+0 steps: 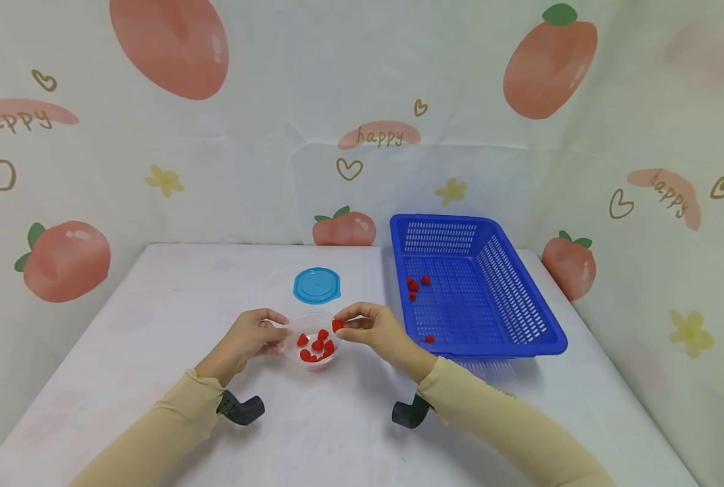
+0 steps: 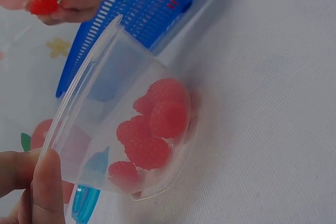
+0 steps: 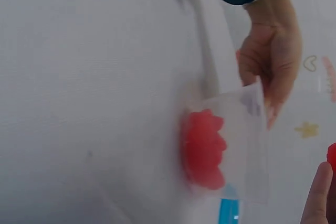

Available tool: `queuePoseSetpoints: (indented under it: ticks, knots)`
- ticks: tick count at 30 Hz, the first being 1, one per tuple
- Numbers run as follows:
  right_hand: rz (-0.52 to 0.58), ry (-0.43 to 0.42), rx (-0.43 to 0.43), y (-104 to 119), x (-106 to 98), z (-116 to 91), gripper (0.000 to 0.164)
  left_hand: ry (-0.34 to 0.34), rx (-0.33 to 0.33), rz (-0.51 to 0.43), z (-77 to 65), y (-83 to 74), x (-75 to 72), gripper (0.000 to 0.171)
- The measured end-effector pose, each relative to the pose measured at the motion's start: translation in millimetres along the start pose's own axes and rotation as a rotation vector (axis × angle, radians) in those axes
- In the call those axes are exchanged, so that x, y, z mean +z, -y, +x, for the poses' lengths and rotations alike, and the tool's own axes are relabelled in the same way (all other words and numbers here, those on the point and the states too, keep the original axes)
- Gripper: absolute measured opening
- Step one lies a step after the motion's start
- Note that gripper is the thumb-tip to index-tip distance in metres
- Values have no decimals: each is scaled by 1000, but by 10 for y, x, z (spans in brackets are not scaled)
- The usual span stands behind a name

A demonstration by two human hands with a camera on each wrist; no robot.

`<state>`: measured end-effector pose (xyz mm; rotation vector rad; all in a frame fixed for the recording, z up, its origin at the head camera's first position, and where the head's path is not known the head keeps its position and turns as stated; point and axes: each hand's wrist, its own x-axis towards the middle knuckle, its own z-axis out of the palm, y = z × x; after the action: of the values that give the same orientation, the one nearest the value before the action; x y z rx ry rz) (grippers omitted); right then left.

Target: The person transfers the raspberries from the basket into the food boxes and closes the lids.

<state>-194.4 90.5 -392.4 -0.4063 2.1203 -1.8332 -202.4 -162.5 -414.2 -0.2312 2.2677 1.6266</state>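
Observation:
A clear plastic bowl [image 1: 314,318] stands on the table with several red raspberries [image 2: 148,153] at its bottom. My left hand [image 1: 253,340] pinches the bowl's rim on its left side, thumb and fingers on the wall in the left wrist view. Between the thumb and fingertips of my right hand [image 1: 378,333] is one raspberry [image 1: 337,325], held at the bowl's right rim. In the left wrist view this raspberry [image 2: 44,2] appears above the bowl's opening. Only a fingertip of the right hand and a bit of that raspberry [image 3: 331,156] show in the right wrist view.
To the right stands a blue slotted basket [image 1: 489,297], with several raspberries [image 1: 413,286] along its left side and one raspberry [image 1: 430,339] near its front wall. Behind the bowl lies a blue lid [image 1: 317,285]. A printed cloth [image 1: 264,196] hangs behind the table.

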Motion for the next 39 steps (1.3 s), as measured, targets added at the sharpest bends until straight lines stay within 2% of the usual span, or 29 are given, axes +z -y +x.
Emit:
queuePoseSetpoints:
  ticks: [6, 11, 25, 39]
  knots:
    - [-13, -12, 68, -149, 35, 21, 26, 0, 0, 3, -19, -9, 3, 38]
    - [-21, -3, 84, -177, 58, 12, 26, -3, 1, 7, -4, -9, -2, 36]
    - [-52, -12, 103, -187, 77, 35, 25, -8, 1, 13, 9, -4, -3, 36]
    - [-39, 20, 98, -186, 61, 55, 29, -7, 7, 7, -5, -3, 4, 35]
